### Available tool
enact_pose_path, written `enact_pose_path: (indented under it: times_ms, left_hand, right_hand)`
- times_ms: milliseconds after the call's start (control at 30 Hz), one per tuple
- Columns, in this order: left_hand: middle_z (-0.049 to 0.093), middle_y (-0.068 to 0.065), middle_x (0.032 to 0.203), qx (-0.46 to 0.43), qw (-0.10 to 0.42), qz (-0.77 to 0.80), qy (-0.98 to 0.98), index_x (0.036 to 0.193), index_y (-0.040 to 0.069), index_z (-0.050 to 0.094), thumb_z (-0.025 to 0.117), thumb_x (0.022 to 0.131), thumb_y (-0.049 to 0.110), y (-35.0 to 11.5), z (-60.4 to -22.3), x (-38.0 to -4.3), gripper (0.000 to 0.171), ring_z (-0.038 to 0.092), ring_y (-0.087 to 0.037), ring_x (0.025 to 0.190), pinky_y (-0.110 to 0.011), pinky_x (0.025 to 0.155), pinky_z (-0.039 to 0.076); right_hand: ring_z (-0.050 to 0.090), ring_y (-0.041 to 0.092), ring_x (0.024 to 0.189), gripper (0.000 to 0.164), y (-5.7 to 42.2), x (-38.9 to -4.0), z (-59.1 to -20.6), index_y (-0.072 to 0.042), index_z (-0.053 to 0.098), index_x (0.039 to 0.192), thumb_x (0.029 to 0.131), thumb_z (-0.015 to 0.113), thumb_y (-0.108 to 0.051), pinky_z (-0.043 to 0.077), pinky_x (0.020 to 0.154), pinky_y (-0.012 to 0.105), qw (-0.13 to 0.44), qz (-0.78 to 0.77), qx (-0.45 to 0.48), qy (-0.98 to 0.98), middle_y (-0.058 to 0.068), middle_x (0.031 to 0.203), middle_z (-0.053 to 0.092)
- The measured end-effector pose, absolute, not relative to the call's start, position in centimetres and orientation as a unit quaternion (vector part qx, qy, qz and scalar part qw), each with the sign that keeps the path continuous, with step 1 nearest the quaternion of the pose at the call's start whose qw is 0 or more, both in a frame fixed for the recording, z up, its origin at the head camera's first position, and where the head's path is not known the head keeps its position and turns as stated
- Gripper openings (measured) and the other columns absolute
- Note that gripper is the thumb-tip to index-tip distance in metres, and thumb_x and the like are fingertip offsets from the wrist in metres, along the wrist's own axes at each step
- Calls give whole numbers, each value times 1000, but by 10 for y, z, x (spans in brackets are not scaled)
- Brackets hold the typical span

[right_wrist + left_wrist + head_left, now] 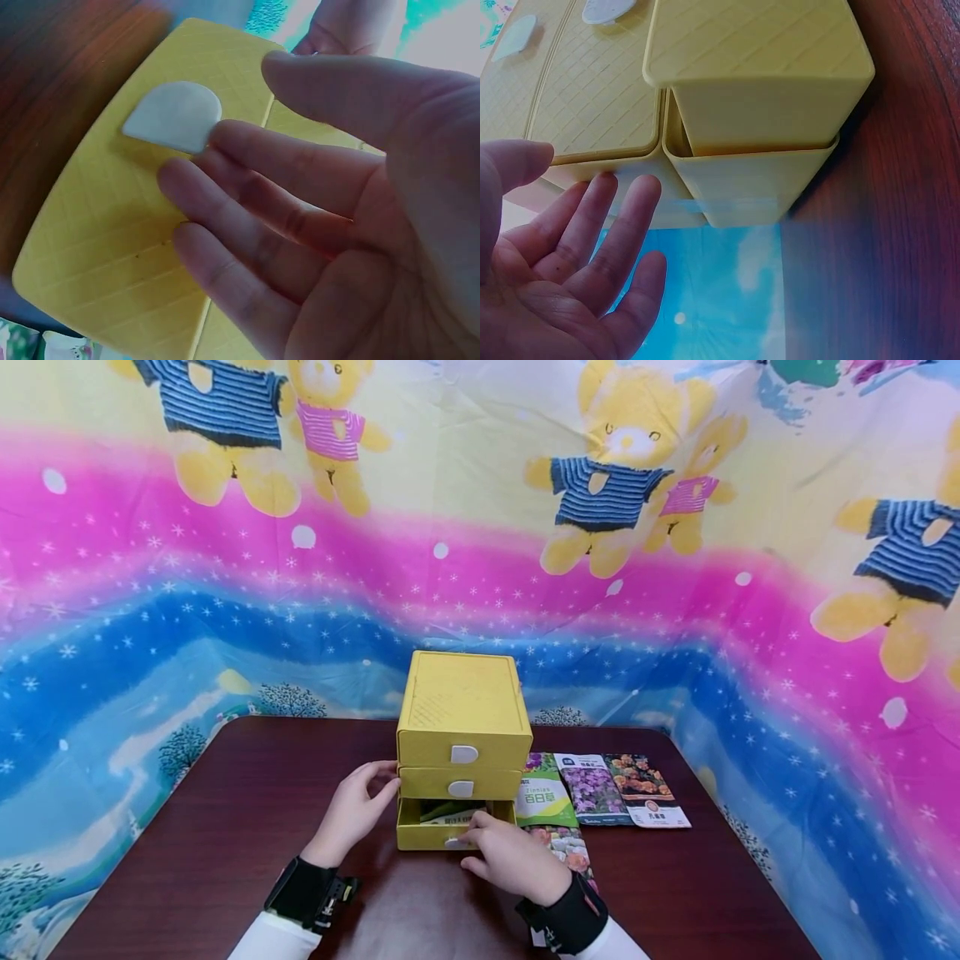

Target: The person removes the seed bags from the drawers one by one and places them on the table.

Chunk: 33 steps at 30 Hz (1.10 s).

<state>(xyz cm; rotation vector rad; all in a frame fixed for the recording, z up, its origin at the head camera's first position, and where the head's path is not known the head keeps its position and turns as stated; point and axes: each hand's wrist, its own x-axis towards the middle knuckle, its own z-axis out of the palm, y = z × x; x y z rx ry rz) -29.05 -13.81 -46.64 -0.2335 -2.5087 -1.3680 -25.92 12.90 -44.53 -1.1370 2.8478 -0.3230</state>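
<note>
A yellow three-drawer cabinet (465, 697) stands on the table. Its bottom drawer (423, 838) is pulled partway out, and a green and white packet (459, 817) lies inside. The upper two drawers are closed. My left hand (354, 810) is at the cabinet's left side; in the left wrist view its fingers are spread and gently bent, with the tips by the middle drawer's edge. My right hand (517, 862) is at the bottom drawer's front. In the right wrist view, its fairly straight fingers reach the white pull tab (176, 116), with the thumb held apart.
Several flower seed packets lie right of the cabinet: a green one (546, 800), a purple-flowered one (596, 789) and an orange-flowered one (648, 789). Another flowered packet (562, 845) sits partly under my right hand. A printed cloth (450, 568) hangs behind the dark table (247, 810).
</note>
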Motion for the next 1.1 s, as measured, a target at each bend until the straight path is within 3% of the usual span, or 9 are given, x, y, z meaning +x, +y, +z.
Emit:
enact_pose_path:
  times_ms: [700, 1100]
  left_hand:
    - [68, -7, 113, -76, 126, -472, -869, 131, 8, 66, 65, 101, 18, -138, -469, -291, 32, 63, -20, 97, -35, 78, 50]
    - [68, -8, 111, -76, 130, -472, -869, 130, 7, 66, 66, 100, 17, -138, -470, -291, 31, 60, -18, 89, -32, 74, 48]
  right_hand:
    - [50, 0, 71, 20, 129, -243, -435, -20, 79, 111, 95, 73, -32, 42, 65, 19, 29, -56, -399, 915, -9, 91, 54]
    - [48, -1, 70, 18, 128, -240, -436, -20, 79, 110, 95, 74, -29, 41, 63, 17, 39, -52, -399, 915, -10, 90, 54]
